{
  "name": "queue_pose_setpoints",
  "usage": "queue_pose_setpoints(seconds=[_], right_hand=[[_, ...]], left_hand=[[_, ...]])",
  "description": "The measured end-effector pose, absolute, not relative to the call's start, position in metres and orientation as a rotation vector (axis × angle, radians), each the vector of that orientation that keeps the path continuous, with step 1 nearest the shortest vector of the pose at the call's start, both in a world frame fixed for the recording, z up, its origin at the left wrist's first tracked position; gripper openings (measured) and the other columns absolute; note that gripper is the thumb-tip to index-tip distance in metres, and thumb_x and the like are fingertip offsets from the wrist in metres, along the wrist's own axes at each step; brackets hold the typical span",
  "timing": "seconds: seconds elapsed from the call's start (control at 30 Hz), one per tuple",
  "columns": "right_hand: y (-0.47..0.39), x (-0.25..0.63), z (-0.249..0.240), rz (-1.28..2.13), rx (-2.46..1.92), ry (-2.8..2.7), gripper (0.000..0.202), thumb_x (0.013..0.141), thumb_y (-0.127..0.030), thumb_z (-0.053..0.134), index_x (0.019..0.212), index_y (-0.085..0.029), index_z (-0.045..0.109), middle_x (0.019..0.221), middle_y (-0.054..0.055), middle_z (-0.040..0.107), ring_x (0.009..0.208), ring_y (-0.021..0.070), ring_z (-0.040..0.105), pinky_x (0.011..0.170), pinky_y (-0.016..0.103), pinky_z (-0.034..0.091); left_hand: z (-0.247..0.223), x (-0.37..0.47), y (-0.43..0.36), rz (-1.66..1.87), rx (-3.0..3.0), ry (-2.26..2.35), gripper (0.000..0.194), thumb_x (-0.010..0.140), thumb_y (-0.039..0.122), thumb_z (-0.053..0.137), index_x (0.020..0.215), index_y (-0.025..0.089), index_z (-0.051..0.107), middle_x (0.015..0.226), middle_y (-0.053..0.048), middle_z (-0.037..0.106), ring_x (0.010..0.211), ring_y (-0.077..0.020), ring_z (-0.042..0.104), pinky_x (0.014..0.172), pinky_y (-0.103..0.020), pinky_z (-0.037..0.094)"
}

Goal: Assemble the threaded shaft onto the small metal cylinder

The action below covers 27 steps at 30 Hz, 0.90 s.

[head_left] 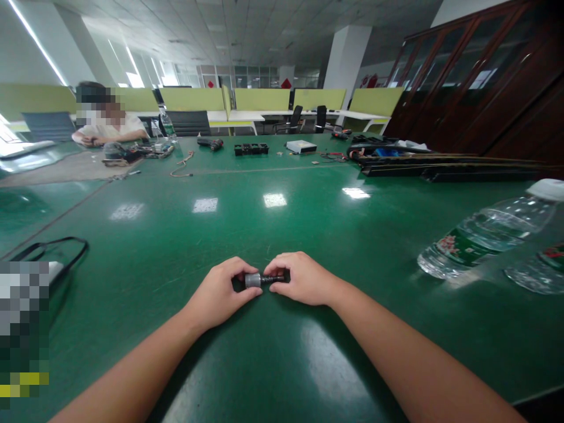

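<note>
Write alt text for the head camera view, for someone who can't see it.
Two bare hands, left and right, hold a small metal cylinder and a dark ribbed shaft end to end over a glossy green table. Clear water bottles are at right; across the table, a seated person is near scattered parts and a power drill.

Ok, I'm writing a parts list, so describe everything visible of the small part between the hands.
The small part has a grey cylinder, probably metal, and a thinner, dark, ridged rod running out to one side. It is held roughly level, on or just above the green table; which, I can't tell. The left hand grips the cylinder, the right hand the rod. Fingers partly hide both ends.
</note>
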State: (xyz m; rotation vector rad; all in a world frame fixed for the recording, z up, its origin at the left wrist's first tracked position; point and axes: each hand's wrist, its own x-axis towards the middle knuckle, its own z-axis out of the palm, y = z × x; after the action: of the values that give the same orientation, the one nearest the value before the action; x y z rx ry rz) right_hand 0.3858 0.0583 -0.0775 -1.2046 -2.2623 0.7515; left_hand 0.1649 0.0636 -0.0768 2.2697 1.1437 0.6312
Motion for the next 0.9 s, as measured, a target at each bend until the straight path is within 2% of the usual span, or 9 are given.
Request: queue_pose_setpoints(seconds=[0.43, 0.9], right_hand=[[0.0571, 0.3802, -0.0778, 0.634, -1.181, -2.309, 0.015, 0.077, -0.019, 0.069, 0.092, -0.018, 0.073, 0.078, 0.001, 0.063, 0.072, 0.0124, 0.055, 0.066, 0.023, 0.039], [0.0595, 0.3839, -0.0799, 0.588, -1.143, -2.339, 0.013, 0.08, -0.021, 0.068, 0.092, -0.018, 0.074, 0.079, 0.002, 0.065, 0.076, 0.0132, 0.056, 0.069, 0.024, 0.04]], left_hand=[[-0.0747, 0.167, 0.0636, 0.602, 2.285, 1.144, 0.019, 0.08, 0.031, 0.07, 0.096, 0.02, 0.07, 0.087, -0.002, 0.067, 0.079, -0.0174, 0.061, 0.071, -0.028, 0.047], [-0.0754, 0.1665, 0.0635, 0.608, 2.3, 1.114, 0.019, 0.081, 0.031, 0.07, 0.097, 0.021, 0.07, 0.088, -0.002, 0.065, 0.081, -0.0171, 0.06, 0.074, -0.029, 0.047]])
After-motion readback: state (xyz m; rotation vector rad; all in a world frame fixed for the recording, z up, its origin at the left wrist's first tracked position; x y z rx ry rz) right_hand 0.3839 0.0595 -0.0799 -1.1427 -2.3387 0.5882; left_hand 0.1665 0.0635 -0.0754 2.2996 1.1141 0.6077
